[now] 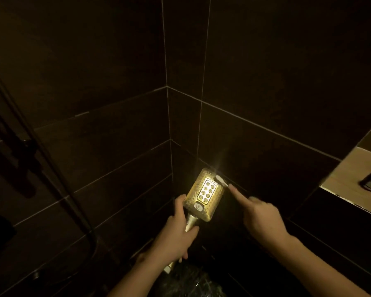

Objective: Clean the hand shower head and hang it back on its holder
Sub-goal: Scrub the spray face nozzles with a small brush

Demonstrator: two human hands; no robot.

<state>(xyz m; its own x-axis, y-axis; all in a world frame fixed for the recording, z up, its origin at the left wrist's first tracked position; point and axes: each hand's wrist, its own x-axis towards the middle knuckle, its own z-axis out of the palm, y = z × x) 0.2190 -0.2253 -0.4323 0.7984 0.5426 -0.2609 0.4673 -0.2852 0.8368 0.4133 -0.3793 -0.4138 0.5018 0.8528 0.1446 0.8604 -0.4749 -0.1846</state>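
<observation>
Scrubbing is the step in hand, by my reading — the shower head (205, 195) is off its holder and low in the tiled corner, nozzle face turned up toward the camera. The left hand (176, 230) wraps its fingers round the handle just below the head, thumb up along the head's left edge. The right hand (259, 213) reaches in from the right, forefinger stretched along what looks like a small white brush (221, 180), its tip at the head's upper right corner; the handle is too dark to make out, so the grip is a guess. Next comes working across the remaining nozzles, then hanging the head back — probably on the dark rail (30, 133) at the left.
</observation>
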